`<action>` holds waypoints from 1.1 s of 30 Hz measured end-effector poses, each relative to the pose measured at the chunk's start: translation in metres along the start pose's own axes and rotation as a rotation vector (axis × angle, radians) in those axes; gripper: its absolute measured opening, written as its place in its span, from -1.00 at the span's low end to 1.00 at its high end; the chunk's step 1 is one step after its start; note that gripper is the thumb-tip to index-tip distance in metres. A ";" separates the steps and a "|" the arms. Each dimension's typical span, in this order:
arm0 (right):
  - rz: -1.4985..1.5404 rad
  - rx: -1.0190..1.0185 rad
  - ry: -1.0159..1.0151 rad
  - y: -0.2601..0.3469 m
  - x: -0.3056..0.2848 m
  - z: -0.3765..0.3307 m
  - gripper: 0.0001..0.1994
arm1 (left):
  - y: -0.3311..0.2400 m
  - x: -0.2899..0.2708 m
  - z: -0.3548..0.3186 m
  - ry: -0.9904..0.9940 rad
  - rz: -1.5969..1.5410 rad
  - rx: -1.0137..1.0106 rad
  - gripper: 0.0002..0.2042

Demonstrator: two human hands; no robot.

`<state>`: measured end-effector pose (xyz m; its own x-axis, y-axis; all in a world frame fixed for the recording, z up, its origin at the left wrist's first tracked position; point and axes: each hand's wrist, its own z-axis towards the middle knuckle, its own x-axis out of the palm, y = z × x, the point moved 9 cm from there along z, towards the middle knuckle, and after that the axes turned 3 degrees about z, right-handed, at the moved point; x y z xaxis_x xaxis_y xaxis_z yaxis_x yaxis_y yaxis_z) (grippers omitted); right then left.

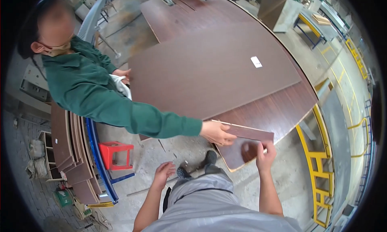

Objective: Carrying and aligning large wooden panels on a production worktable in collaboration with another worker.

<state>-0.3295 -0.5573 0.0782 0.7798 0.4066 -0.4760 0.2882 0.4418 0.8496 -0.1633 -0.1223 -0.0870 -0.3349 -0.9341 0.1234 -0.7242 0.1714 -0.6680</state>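
A small dark brown board strip [250, 132] with a pale edge lies at the near corner of a stack of large brown panels [209, 71]. My right hand [266, 153] grips the strip's near right corner. A co-worker in a green jacket reaches across from the left, and that person's hand [217, 133] holds the strip's left end. My left hand [163, 173] hangs free over the concrete floor with fingers apart, holding nothing. The top panel carries a small white label [256, 62].
A red plastic stool [116, 154] stands on the floor at the left beside a blue rack [96, 159] of brown board offcuts. A yellow metal frame [322, 167] runs along the right. More panels and a workbench sit at the back.
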 end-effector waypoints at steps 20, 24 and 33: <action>-0.381 -0.440 0.406 -0.002 0.014 0.035 -0.48 | 0.043 0.010 0.014 -0.067 0.029 -0.008 -0.70; -0.365 -0.436 0.292 -0.007 0.005 0.032 -0.49 | 0.084 -0.038 0.031 -0.128 0.465 0.023 -0.73; -0.652 -0.045 -0.107 -0.030 -0.009 0.062 -0.53 | 0.177 -0.103 -0.093 0.463 0.848 -0.152 -0.60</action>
<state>-0.3109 -0.6238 0.0712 0.5052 -0.0355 -0.8623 0.6977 0.6048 0.3839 -0.3129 0.0329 -0.1499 -0.9605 -0.2724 -0.0565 -0.1929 0.7983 -0.5705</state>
